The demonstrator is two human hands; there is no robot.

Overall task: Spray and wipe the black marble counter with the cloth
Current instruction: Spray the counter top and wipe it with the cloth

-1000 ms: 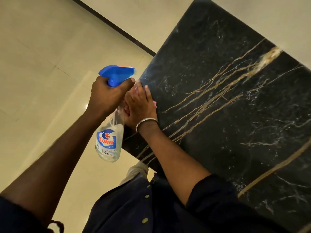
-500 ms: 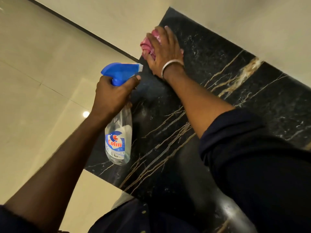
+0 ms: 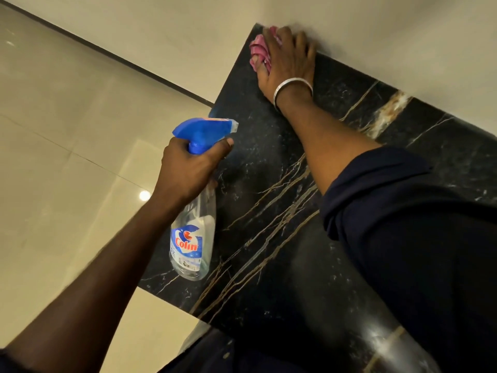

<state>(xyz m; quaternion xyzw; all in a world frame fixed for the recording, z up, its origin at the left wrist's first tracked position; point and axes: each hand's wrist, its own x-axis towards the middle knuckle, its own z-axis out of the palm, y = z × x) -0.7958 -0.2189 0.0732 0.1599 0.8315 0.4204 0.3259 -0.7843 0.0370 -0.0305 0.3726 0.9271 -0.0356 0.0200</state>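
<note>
Pressing the cloth point(image 3: 256, 51) with flat, spread fingers into the far corner of the counter point(image 3: 269, 238) at upper centre, the right hand point(image 3: 289, 60) has the slab's length running lower right, while the nearer left hand point(image 3: 188, 168) grips the spray bottle point(image 3: 192, 238) at the left edge.

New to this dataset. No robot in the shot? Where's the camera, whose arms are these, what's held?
There is no robot here. A person does the job with bare hands, and the single wide-angle camera sits on their head and looks down, so both arms enter from the bottom of the picture. The left hand grips a Colin spray bottle by the neck, its blue nozzle pointing over the black marble counter. The right hand, with a metal bangle at the wrist, presses a pink cloth onto the counter's far corner, by the pale wall. The tiled floor lies to the left.
</note>
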